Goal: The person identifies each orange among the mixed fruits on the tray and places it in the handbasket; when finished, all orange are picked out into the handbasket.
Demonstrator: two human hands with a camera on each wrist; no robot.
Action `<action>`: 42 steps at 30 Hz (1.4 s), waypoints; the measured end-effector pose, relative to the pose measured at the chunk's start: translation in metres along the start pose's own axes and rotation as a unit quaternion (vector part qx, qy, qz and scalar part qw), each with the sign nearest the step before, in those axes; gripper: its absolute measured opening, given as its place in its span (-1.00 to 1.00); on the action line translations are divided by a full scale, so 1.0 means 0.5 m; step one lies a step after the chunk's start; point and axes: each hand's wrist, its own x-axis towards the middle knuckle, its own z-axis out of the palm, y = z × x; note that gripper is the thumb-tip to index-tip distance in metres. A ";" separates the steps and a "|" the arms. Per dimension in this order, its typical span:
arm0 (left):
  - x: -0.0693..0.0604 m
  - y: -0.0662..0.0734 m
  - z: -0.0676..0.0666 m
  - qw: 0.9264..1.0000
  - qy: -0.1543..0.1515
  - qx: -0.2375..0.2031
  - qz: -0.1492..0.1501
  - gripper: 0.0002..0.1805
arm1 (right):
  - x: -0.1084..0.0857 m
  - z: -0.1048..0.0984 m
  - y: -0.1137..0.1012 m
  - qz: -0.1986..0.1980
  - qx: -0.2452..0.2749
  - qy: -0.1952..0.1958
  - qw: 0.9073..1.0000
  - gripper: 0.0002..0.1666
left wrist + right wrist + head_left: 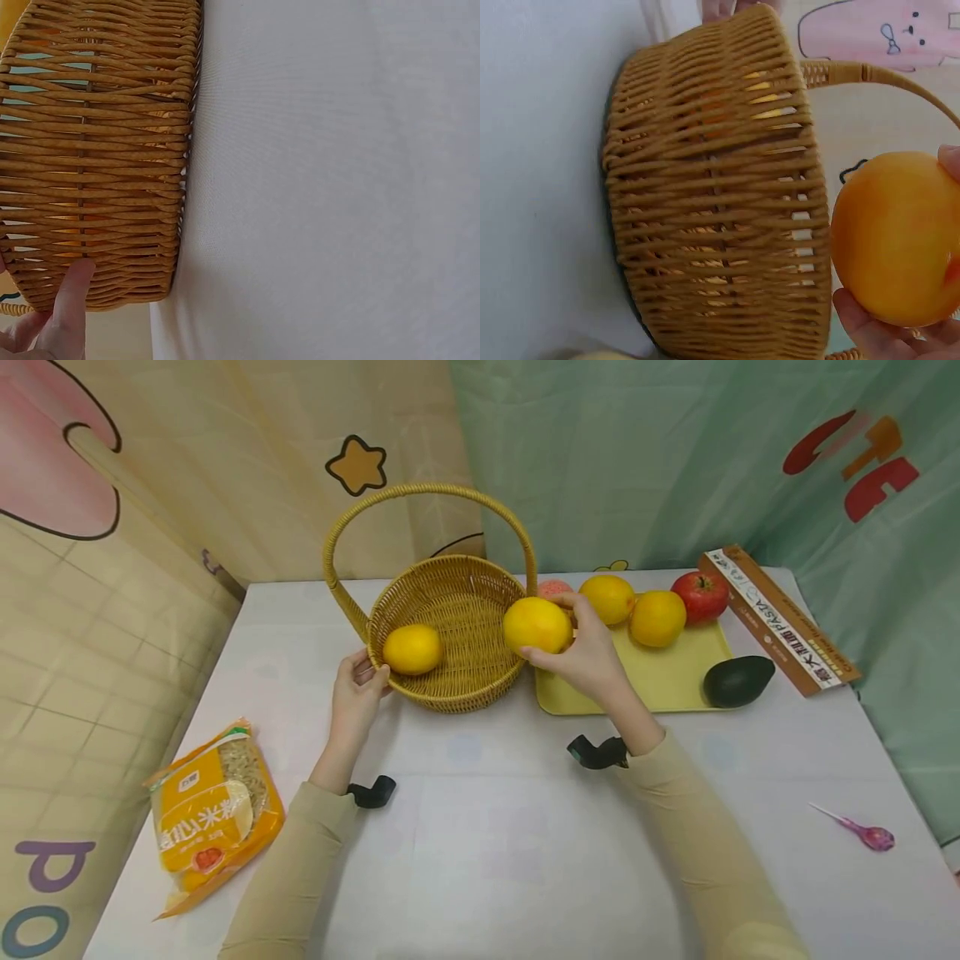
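Observation:
My left hand [356, 697] grips the near-left rim of a wicker basket [480, 647], thumb at the rim and fingers against its outer wall. Inside the basket, on the left, lies a yellow fruit [412, 649]. Over the basket's right rim, my right hand [588, 652] holds another round yellow-orange fruit [537, 625] between thumb and fingers. In the right wrist view this held fruit [896, 236] shows a small red patch, and the basket's woven side [720, 187] is beside it. The left wrist view shows a finger [71, 296] touching the weave.
Right of the basket, a yellow tray [652, 681] bears two yellow fruits [657, 618], a red apple [700, 597], a pinkish fruit [554, 587] and a dark green avocado [738, 682]. A pasta box [780, 620], a lollipop [873, 837] and a grain bag [213, 818] lie around. The basket handle [431, 489] arches high.

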 end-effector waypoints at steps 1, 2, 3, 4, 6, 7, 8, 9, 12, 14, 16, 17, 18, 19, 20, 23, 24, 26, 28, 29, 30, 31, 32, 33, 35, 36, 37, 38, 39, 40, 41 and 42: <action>0.001 0.000 0.000 1.000 0.000 0.000 -0.002 -0.40 | 0.004 0.013 -0.001 -0.005 0.009 -0.010 1.000 -0.08; 0.002 0.001 0.001 1.000 0.000 0.000 -0.004 -0.40 | 0.009 0.026 -0.002 -0.011 0.015 -0.020 1.000 -0.09; 0.001 0.001 0.001 1.000 0.000 0.000 -0.006 -0.40 | 0.014 0.041 -0.003 -0.016 0.017 -0.033 0.999 -0.09; 0.001 0.002 0.001 1.000 0.000 0.000 -0.007 -0.40 | 0.018 0.055 -0.003 -0.021 0.020 -0.046 0.999 -0.09; 0.000 0.002 0.002 1.000 0.000 0.000 -0.008 -0.40 | 0.026 0.080 -0.005 -0.030 0.018 -0.068 0.997 -0.07; -0.001 0.003 0.001 1.000 0.001 0.001 -0.006 -0.40 | 0.030 0.091 -0.006 -0.035 0.017 -0.078 0.996 -0.07; -0.002 0.002 0.001 1.000 0.002 0.002 -0.004 -0.40 | 0.034 0.102 -0.007 -0.039 0.012 -0.090 0.995 -0.07; -0.003 0.002 0.001 1.000 0.003 0.002 -0.001 -0.40 | 0.038 0.111 -0.008 -0.042 0.007 -0.102 0.994 -0.08; -0.005 0.000 0.001 1.000 0.008 0.004 0.005 -0.39 | 0.047 0.134 -0.013 -0.056 -0.021 -0.144 0.988 -0.11; -0.007 -0.001 0.002 1.000 0.008 0.004 0.003 -0.39 | 0.053 0.147 -0.017 -0.072 -0.058 -0.174 0.980 -0.15; -0.007 -0.001 0.003 1.000 0.005 0.002 -0.001 -0.39 | 0.058 0.159 -0.023 -0.087 -0.089 -0.196 0.973 -0.17; -0.008 0.000 0.002 1.000 0.002 0.004 -0.003 -0.39 | 0.061 0.164 -0.027 -0.093 -0.104 -0.204 0.969 -0.17; -0.007 0.001 0.002 1.000 0.001 0.003 -0.004 -0.38 | 0.064 0.168 -0.029 -0.096 -0.115 -0.208 0.966 -0.18; -0.006 0.001 0.002 1.000 0.002 0.003 -0.005 -0.39 | 0.067 0.173 -0.031 -0.096 -0.124 -0.212 0.965 -0.18; -0.005 0.001 0.001 1.000 0.002 0.004 -0.006 -0.39 | 0.070 0.178 -0.033 -0.094 -0.130 -0.214 0.964 -0.19; -0.004 0.002 0.001 1.000 0.004 0.006 -0.005 -0.39 | 0.077 0.194 -0.037 -0.079 -0.126 -0.221 0.964 -0.17; -0.004 0.001 0.001 1.000 0.005 0.005 -0.005 -0.40 | 0.079 0.200 -0.037 -0.074 -0.122 -0.223 0.964 -0.17; -0.005 0.001 0.001 1.000 0.006 0.003 -0.006 -0.41 | 0.083 0.213 -0.041 -0.062 -0.112 -0.224 0.966 -0.15; -0.005 0.000 0.002 1.000 0.005 0.003 -0.005 -0.41 | 0.087 0.224 -0.043 -0.054 -0.106 -0.224 0.967 -0.15; -0.005 0.000 0.003 1.000 0.004 0.003 -0.006 -0.41 | 0.088 0.229 -0.044 -0.049 -0.106 -0.226 0.967 -0.15; -0.005 0.000 0.003 1.000 0.002 0.003 -0.007 -0.40 | 0.090 0.233 -0.044 -0.047 -0.109 -0.230 0.966 -0.15; -0.005 0.000 0.003 1.000 0.001 0.003 -0.008 -0.40 | 0.092 0.237 -0.045 -0.043 -0.113 -0.234 0.965 -0.16; -0.005 -0.001 0.004 1.000 0.001 0.002 -0.009 -0.40 | 0.093 0.239 -0.046 -0.040 -0.120 -0.238 0.963 -0.17; -0.006 -0.001 0.004 1.000 0.000 0.002 -0.009 -0.40 | 0.094 0.241 -0.046 -0.037 -0.127 -0.242 0.961 -0.18; -0.006 -0.001 0.004 1.000 0.002 0.001 -0.009 -0.40 | 0.095 0.243 -0.048 -0.032 -0.142 -0.248 0.958 -0.19; -0.006 -0.002 0.004 1.000 0.003 0.000 -0.009 -0.41 | 0.096 0.242 -0.048 -0.031 -0.149 -0.249 0.957 -0.19; -0.006 -0.002 0.004 1.000 0.004 -0.001 -0.008 -0.41 | 0.096 0.241 -0.049 -0.028 -0.155 -0.249 0.956 -0.19; -0.006 -0.002 0.004 1.000 0.006 0.000 -0.008 -0.41 | 0.095 0.240 -0.050 -0.028 -0.160 -0.249 0.955 -0.18; -0.006 -0.001 0.004 1.000 0.007 0.002 -0.008 -0.41 | 0.095 0.239 -0.051 -0.027 -0.162 -0.250 0.954 -0.17; -0.006 -0.002 0.003 1.000 0.007 0.002 -0.008 -0.41 | 0.095 0.237 -0.051 -0.025 -0.163 -0.251 0.954 -0.15; -0.006 -0.001 0.003 1.000 0.007 0.004 -0.008 -0.42 | 0.094 0.235 -0.052 -0.025 -0.164 -0.252 0.953 -0.13; -0.006 0.000 0.004 1.000 0.007 0.005 -0.008 -0.41 | 0.093 0.232 -0.053 -0.023 -0.163 -0.254 0.953 -0.11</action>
